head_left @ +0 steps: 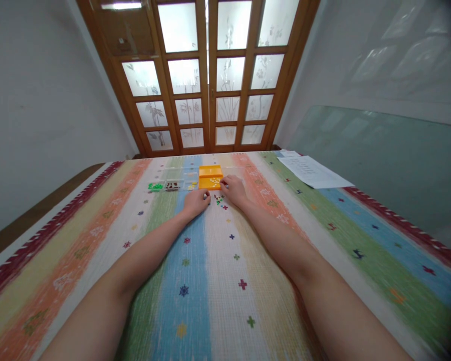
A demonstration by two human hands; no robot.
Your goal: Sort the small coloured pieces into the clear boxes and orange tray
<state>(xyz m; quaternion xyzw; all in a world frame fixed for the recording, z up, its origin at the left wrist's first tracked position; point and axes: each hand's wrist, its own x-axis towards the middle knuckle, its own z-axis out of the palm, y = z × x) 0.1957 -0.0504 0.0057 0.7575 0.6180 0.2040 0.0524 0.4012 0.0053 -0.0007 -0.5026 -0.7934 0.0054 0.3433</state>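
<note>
My right hand is at the right edge of an open orange box, its thumb and fingertips pinched together. Whatever lies between those fingertips is too small to make out. Small white pieces are in the near half of the box. Just below the box's left corner, my left hand rests on the cloth with curled fingers, and I cannot make out what they hold. A little heap of tiny mixed-colour pieces lies on the tablecloth between the two hands.
Left of the orange box stand clear compartments with green pieces, dark brown pieces and yellow pieces. Printed paper sheets lie at the far right of the striped tablecloth. Wooden glass doors rise behind the table.
</note>
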